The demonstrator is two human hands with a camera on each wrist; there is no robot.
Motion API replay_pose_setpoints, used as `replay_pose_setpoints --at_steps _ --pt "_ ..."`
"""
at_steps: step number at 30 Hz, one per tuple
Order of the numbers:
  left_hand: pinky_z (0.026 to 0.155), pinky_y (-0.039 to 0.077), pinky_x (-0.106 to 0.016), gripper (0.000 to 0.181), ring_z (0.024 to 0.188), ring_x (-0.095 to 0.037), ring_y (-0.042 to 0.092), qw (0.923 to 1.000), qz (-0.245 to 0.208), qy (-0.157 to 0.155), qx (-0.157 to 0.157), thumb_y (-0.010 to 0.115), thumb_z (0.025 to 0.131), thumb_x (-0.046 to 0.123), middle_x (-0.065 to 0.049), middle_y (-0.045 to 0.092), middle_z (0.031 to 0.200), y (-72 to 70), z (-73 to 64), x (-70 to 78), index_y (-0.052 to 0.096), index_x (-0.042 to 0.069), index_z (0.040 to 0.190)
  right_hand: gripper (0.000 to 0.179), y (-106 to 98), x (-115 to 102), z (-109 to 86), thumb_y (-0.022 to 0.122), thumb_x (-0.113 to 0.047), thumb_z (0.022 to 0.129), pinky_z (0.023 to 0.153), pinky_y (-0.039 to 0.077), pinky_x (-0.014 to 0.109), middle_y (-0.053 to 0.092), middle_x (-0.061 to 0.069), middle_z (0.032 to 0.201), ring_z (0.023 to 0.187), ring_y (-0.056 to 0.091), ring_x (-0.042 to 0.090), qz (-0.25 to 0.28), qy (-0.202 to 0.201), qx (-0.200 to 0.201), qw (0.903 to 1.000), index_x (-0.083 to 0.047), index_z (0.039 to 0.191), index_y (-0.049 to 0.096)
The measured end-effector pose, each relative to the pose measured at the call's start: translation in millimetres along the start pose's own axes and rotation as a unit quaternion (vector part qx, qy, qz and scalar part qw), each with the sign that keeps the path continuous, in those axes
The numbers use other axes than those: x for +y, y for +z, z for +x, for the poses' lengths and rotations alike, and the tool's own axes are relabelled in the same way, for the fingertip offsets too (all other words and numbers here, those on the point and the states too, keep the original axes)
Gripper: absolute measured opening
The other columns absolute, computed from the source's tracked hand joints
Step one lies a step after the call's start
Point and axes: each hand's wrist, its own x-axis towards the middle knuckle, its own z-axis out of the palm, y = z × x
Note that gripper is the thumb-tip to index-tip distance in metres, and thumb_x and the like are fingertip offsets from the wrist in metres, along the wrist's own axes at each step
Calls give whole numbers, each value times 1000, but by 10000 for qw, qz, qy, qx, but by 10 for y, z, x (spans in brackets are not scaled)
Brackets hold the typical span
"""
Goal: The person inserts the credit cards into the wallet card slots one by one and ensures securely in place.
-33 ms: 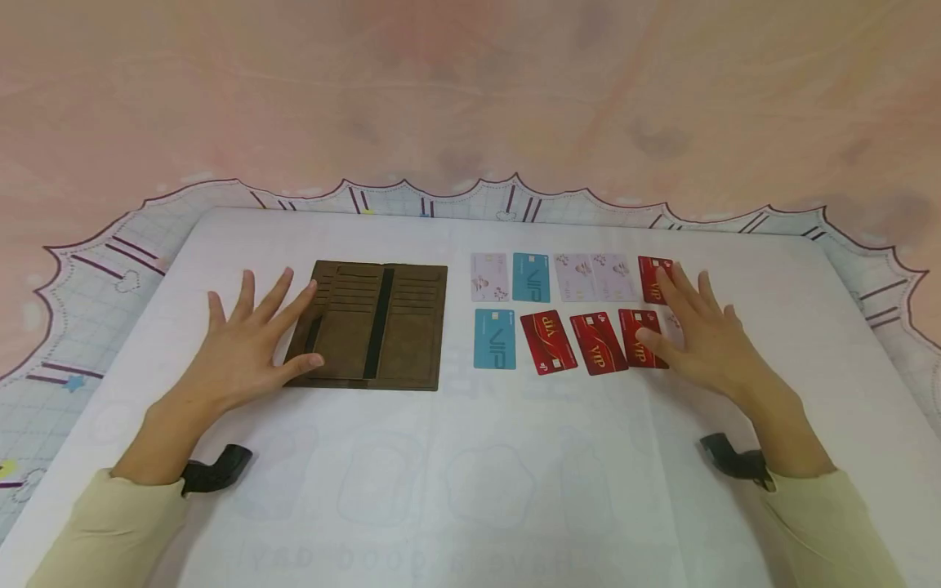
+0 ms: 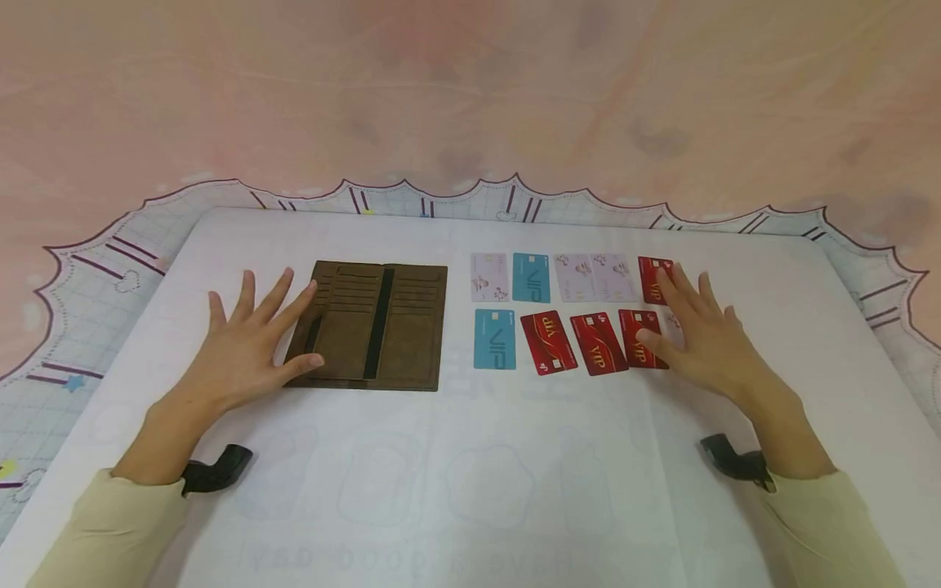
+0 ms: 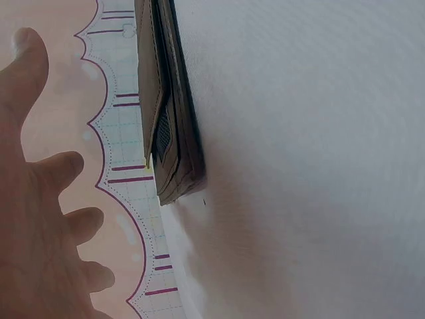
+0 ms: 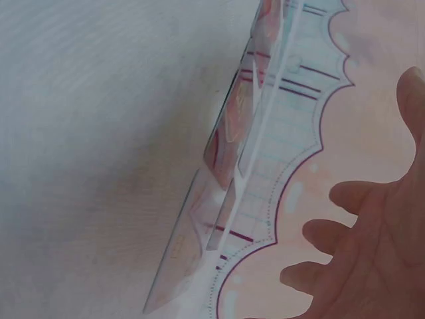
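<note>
A brown wallet lies unfolded on the white table, its card slots and a dark central strip facing up. My left hand, fingers spread, is over the wallet's left edge; the left wrist view shows this hand apart from the wallet. Right of the wallet, cards lie in two rows: blue cards, pale patterned cards and red VIP cards. My right hand is spread over the right end of the rows, partly hiding a red card and a pale card. It holds nothing.
The white table has faint printed outlines and lettering near its front. A scalloped patterned cloth border shows around its edges. Black curved pieces sit at both wrists, beside beige sleeves.
</note>
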Motion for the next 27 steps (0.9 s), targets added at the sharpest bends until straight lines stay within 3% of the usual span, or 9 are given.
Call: replay_pose_setpoints --at_steps 18,23,27 --pt "97 -8 -76 93 138 -51 -5 10000 -19 -29 -35 48 85 71 -16 9 158 -66 23 24 6 28 155 94 -10 30 -11 55 -54 89 96 9 77 -3 15 159 141 -9 43 115 54 77 9999 -13 154 1" --pt "99 -6 -75 92 138 -50 -4 9999 -145 -33 -6 46 86 71 -16 9 158 -59 23 42 6 27 155 95 25 -19 -4 58 -52 88 97 11 76 2 15 159 142 -6 40 418 2 207 9989 -15 155 3" --pt "102 -3 -73 88 139 -50 -1 9976 -673 -131 100 45 89 67 -18 10 158 -49 25 67 8 22 156 90 74 -133 19 61 -45 89 95 19 75 11 17 158 143 6 39 1049 -184 424 9934 -17 156 7"
